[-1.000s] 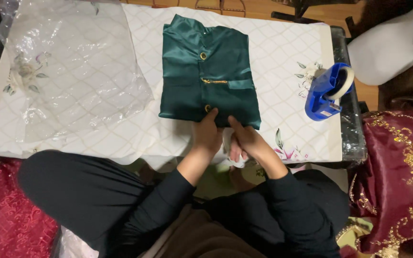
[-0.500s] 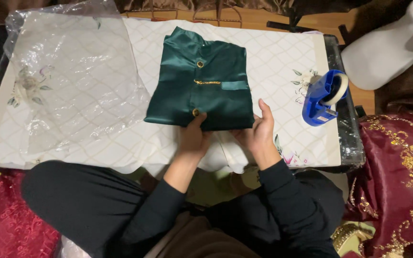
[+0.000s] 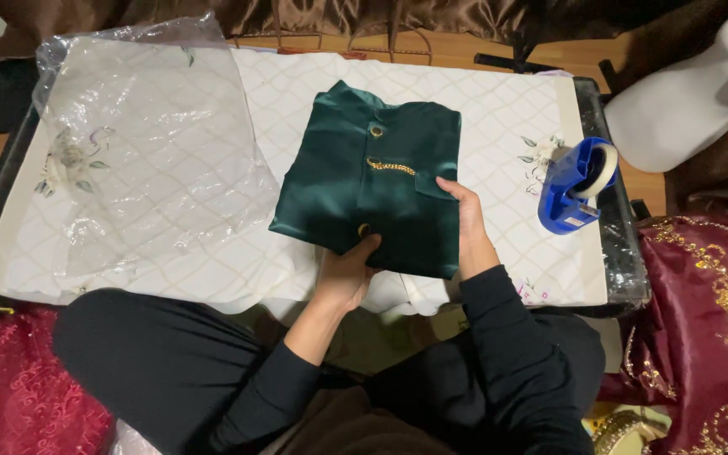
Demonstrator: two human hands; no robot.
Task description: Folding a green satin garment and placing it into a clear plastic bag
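A folded dark green satin shirt (image 3: 355,181) with gold buttons and a gold chain lies tilted over the white quilted table cover (image 3: 507,109). My left hand (image 3: 345,274) grips its near edge from below, thumb on top by the lowest button. My right hand (image 3: 467,223) holds the shirt's right side, fingers over the fabric near the pocket. The near edge of the shirt is lifted off the cover.
A clear crumpled plastic bag (image 3: 141,160) lies on the left part of the table. A blue tape dispenser (image 3: 576,185) stands at the right edge. Maroon embroidered fabric (image 3: 709,312) lies at right, red fabric (image 3: 10,388) at lower left, a white mannequin part (image 3: 693,93) at upper right.
Both hands moved from the shirt's bottom edge to grip it, the right hand sliding up its right side. The shirt has turned and lifted toward me.
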